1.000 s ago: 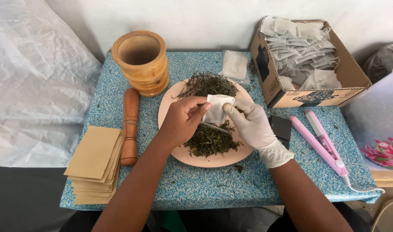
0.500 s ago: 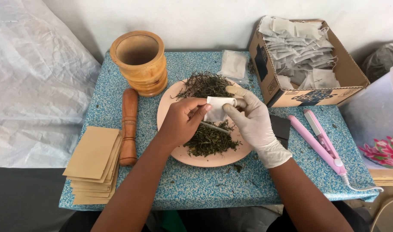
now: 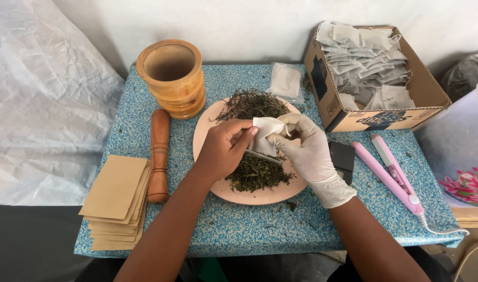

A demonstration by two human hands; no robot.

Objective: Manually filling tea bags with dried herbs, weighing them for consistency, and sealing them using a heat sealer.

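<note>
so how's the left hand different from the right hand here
The left hand is bare; the right hand wears a white glove. The left hand grips a thin metal tool over the dried herbs, while the right hand pinches a small white sachet open. Both hover over the pink plate.

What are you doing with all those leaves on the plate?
A person holds a small white paper bag over a pink plate of dried herbs. The gloved right hand holds the bag; the bare left hand pinches its edge. A wooden mortar and pestle stand to the left of the plate.
</note>
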